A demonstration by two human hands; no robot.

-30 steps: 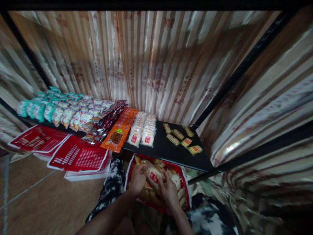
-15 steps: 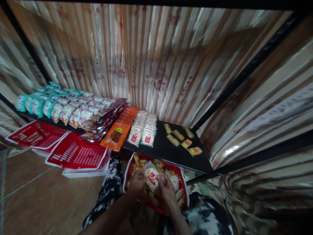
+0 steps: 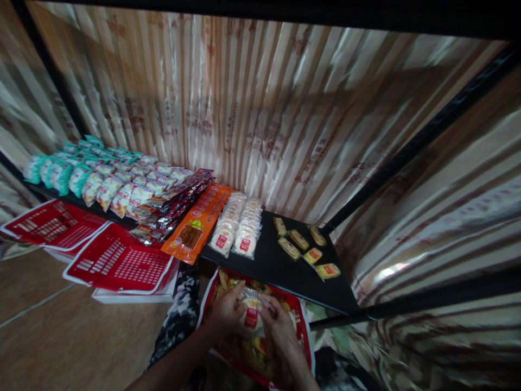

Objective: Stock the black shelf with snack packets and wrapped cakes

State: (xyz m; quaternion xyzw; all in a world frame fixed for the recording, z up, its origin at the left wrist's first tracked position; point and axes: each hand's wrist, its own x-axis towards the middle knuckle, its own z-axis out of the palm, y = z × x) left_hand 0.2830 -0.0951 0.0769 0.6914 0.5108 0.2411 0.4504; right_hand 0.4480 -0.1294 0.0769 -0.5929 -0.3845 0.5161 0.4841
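Both my hands are over a red basket (image 3: 306, 347) full of wrapped snacks on my lap. My left hand (image 3: 225, 311) and my right hand (image 3: 279, 329) together grip a clear packet of round white cakes with a red label (image 3: 250, 316), fingers curled round its sides. Just beyond the basket runs a black shelf (image 3: 280, 266). On it lie two rows of the same round cake packets (image 3: 238, 226) and a few small yellow bar packets (image 3: 303, 245).
Further left on the shelf lie an orange snack pack (image 3: 197, 227), dark red packets (image 3: 175, 202), striped bags (image 3: 122, 191) and teal bags (image 3: 61, 168). Empty red baskets (image 3: 118, 262) rest on white boxes on the floor at left. Striped shiny curtains close off the back and right.
My hands have lifted the cake packet from among the snacks and turned it so its red label faces up between both hands. The view has dropped slightly and shifted right.
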